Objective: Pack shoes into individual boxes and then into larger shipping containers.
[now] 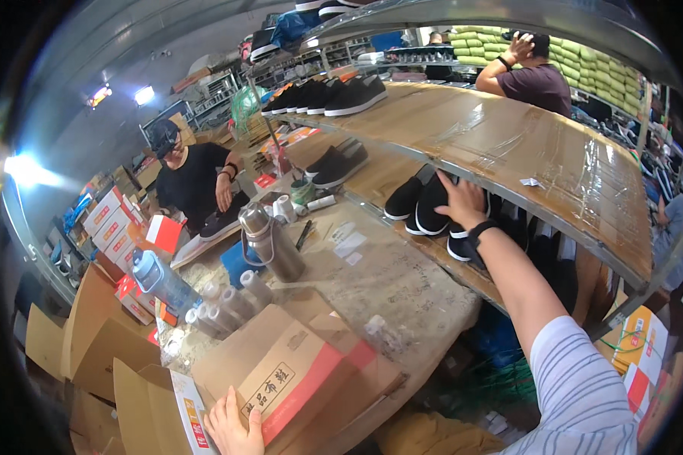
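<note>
while, in the head view, the left hand (234, 428) lay on the cardboard box (303, 360) before the thermos (275, 246), the right hand (464, 203) touched a black shoe (430, 206) on the shelf (391, 173) right of the thermos; whether the hands grasped them could not be told.

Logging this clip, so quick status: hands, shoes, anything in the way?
Left hand on red-edged box. Right hand at black shoes, grip unclear. Possible obstruction: upper shelf overhanging shoes.
</note>
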A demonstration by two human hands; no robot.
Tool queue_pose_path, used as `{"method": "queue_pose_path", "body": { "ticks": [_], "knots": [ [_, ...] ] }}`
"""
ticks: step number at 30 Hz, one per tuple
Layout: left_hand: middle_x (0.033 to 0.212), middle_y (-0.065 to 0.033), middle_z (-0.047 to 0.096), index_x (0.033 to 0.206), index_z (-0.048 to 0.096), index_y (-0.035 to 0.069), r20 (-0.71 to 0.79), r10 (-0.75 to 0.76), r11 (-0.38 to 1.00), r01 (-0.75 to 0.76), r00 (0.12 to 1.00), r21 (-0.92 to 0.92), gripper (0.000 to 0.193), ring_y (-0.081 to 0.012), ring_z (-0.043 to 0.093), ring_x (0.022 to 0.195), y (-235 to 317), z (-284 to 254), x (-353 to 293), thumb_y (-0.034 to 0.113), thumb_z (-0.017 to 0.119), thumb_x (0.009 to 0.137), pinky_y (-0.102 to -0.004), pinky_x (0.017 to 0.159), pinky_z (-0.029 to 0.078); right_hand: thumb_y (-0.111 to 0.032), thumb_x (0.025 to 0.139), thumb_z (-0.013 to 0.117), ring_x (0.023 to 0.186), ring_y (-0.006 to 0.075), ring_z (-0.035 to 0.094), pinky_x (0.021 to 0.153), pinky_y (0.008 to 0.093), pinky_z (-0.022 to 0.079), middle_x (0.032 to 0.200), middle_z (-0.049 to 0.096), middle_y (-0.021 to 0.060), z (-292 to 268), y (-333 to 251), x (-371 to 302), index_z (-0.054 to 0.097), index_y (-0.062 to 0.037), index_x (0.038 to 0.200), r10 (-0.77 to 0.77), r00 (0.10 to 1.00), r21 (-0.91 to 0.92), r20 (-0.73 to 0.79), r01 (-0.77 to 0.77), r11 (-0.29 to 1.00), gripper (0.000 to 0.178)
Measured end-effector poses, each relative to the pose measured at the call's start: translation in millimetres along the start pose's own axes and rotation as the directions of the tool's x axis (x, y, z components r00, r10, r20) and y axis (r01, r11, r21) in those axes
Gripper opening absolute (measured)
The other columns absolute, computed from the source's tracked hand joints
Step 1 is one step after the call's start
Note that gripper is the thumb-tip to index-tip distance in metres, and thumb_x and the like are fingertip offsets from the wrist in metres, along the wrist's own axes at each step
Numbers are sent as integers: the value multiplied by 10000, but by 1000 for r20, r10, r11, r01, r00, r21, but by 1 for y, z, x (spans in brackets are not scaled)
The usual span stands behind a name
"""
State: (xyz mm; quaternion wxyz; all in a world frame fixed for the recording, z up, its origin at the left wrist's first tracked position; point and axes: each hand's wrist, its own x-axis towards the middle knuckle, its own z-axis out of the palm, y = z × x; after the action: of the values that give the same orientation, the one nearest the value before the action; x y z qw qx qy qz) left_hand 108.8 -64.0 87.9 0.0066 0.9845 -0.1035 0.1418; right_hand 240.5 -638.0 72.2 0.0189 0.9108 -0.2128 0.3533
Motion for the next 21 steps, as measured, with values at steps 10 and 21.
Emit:
{"method": "queue_pose_path", "body": {
  "ticks": [10,21],
  "knots": [
    [1177,-150,504,1308,456,76,-66,-67,993,61,996,-99,568,-314,434,1134,5,2,-3,341,577,821,-455,1024,253,-342,631,794,1001,350,577,878,378,450,1083,601,194,26,22,16,577,-147,1098,26,964,313,265,-112,943,550],
    [1145,-136,517,1282,498,106,-132,-73,991,57,989,-119,586,-300,440,1135,4,7,-10,478,543,831,-508,1029,240,-409,720,702,1263,353,404,1045,424,335,1363,421,207,17,15,21,331,-129,1380,159,903,215,400,-261,941,807]
  ]
}}
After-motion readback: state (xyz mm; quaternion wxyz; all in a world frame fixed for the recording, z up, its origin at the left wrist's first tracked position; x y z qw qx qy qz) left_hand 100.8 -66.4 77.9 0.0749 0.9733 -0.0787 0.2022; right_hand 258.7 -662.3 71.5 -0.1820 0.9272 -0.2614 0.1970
